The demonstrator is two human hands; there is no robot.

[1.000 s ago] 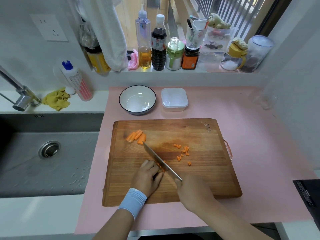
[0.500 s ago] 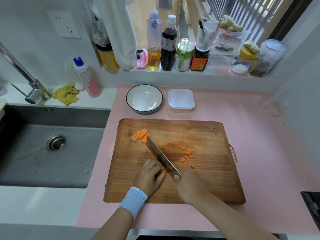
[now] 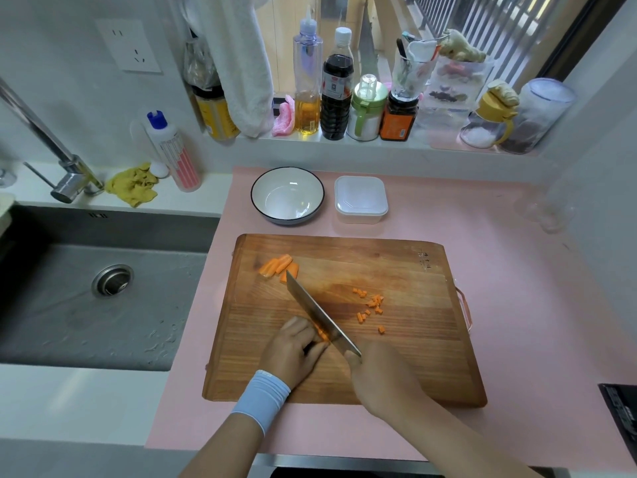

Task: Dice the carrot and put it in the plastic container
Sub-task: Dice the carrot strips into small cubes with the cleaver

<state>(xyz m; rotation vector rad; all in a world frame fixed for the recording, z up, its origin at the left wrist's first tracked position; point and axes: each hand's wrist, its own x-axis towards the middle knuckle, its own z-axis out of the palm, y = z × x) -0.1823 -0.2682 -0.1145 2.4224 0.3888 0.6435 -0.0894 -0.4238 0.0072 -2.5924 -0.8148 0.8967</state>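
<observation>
On the wooden cutting board (image 3: 396,357) my left hand (image 3: 293,350) curls over a carrot strip (image 3: 322,334) and pins it down. My right hand (image 3: 375,374) grips the handle of a knife (image 3: 319,317), whose blade lies against the left fingers across the strip. Several small carrot dice (image 3: 370,305) lie scattered right of the blade. A few long carrot pieces (image 3: 279,265) sit at the board's far left. The white plastic container (image 3: 360,203) stands behind the board, apart from both hands.
A white bowl with a dark rim (image 3: 287,194) stands left of the container. The steel sink (image 3: 86,298) and tap (image 3: 65,181) lie to the left. Bottles and jars line the window sill (image 3: 344,139). A black appliance edge (image 3: 620,415) shows at the right.
The knife blade has come down from a raised tilt onto the carrot strip beside my left fingers. My left hand stays on the strip. The view has shifted slightly.
</observation>
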